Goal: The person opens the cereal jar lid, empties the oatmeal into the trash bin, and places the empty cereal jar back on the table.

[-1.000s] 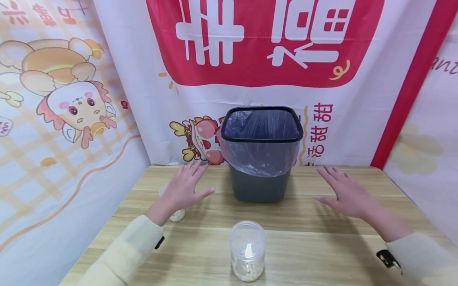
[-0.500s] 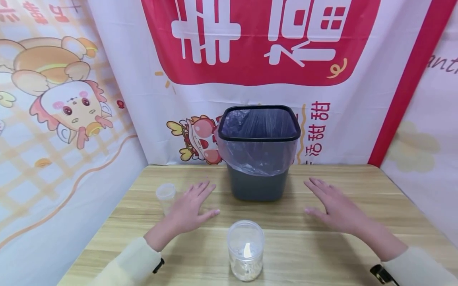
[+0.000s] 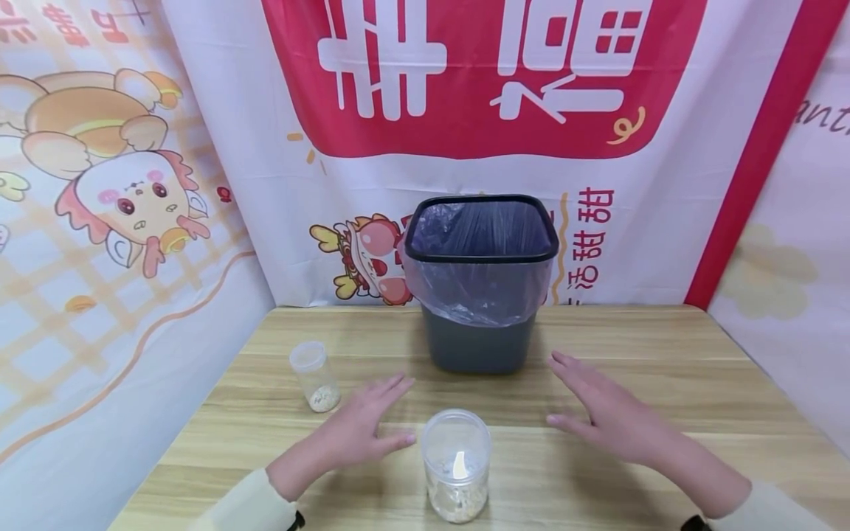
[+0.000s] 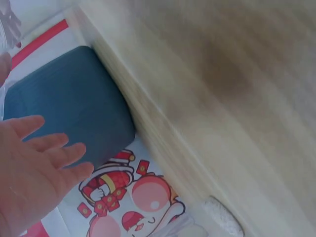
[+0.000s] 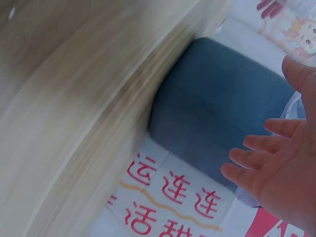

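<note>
My left hand (image 3: 358, 428) hovers over the table just left of a clear plastic jar (image 3: 457, 468), its fingers straight and the thumb apart, holding nothing. The jar stands upright near the front middle, with pale bits in its bottom. To the jar's right, my right hand (image 3: 617, 417) is also above the table with extended fingers and nothing in it. Both wrist views show the spread fingers against the dark grey bin. Farther left stands a narrower clear container (image 3: 315, 376), with white contents at its bottom.
A dark grey bin (image 3: 481, 346) with a black rim and a translucent liner stands at the back middle of the wood-grain table (image 3: 598, 487). Behind it hangs a printed red and white cloth (image 3: 637, 243). A patterned cloth wall (image 3: 219, 332) borders the left side.
Both hands have come down and nearer, drawing inward on either side of the jar. The narrower container on the left, earlier partly covered by the left hand, now shows fully.
</note>
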Demonstrator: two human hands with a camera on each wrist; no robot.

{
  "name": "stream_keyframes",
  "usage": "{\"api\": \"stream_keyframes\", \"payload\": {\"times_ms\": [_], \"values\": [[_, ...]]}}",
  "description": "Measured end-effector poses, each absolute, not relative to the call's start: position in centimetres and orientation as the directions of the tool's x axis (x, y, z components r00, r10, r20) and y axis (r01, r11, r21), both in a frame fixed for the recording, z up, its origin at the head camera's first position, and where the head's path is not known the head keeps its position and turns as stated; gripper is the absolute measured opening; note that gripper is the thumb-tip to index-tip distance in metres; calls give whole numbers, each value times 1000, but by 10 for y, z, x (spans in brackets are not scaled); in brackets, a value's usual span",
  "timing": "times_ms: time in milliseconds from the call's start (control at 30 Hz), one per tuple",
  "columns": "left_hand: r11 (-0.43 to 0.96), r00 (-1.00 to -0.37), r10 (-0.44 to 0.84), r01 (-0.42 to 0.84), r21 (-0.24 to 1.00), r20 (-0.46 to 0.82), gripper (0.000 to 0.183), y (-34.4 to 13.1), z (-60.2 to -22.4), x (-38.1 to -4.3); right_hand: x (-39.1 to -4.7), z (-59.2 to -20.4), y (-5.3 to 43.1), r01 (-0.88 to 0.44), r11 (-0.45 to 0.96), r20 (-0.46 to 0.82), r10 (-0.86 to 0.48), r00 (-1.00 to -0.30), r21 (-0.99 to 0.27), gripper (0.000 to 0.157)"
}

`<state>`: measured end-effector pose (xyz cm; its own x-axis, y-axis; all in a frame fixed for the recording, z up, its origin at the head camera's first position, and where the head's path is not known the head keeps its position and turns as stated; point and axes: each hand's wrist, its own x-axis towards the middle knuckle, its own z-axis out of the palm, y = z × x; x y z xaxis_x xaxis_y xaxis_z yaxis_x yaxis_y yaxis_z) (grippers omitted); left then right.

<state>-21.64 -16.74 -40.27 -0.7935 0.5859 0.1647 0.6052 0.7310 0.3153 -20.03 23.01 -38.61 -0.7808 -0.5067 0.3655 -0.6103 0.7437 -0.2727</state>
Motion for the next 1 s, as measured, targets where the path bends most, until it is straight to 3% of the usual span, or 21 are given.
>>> {"api": "stream_keyframes", "payload": {"times_ms": [333, 600, 800, 1000], "values": [[612, -717, 694, 636, 469, 68, 102, -156, -412, -212, -186, -392, 212, -634, 721, 395, -516, -760, -279, 74], [512, -665, 742, 644, 569, 85, 99, -145, -417, -210, -175, -396, 197, -697, 665, 459, -548, -700, -269, 74], [370, -604, 787, 627, 685, 129, 89, -139, -421, -209, -164, -396, 180, -682, 627, 427, -536, -728, -376, 68], [309, -593, 798, 559, 769, 110, 89, -132, -426, -208, -157, -398, 167, -640, 574, 392, -507, -768, -511, 63]]}}
